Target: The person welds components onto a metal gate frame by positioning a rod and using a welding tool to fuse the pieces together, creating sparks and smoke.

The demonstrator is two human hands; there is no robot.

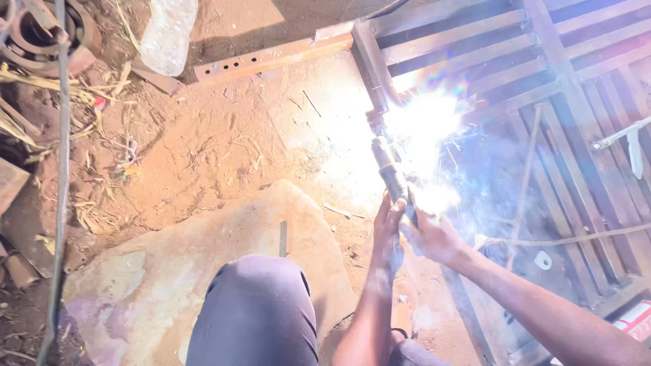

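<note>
**Both hands on a welding holder at the corner of a metal frame**

The left hand and the right hand meet on one welding holder, a dark, rod-like tool that points up and away from the person. Each hand's grip is closed around the handle end of the holder, the left wrapping it from the near side, the right touching it from the other side. How tightly the fingers press cannot be told, as glare washes over them.

The tip of the holder reaches the near left corner of a metal frame, a gate-like grid of flat bars lying on the ground. A white flare of sparks bursts at that corner, just beyond the holder's tip, and bluish smoke drifts over the bars beside it.

A drilled metal strip lies on the dirt, touching the frame's left corner and running away from it. A clear plastic bottle rests further out along that strip, well apart from the frame. A flat stone slab lies on the ground on the near side of the frame, under the person's bent knee in grey cloth. A thin cord crosses the frame's lower bars, near the right forearm.
</note>
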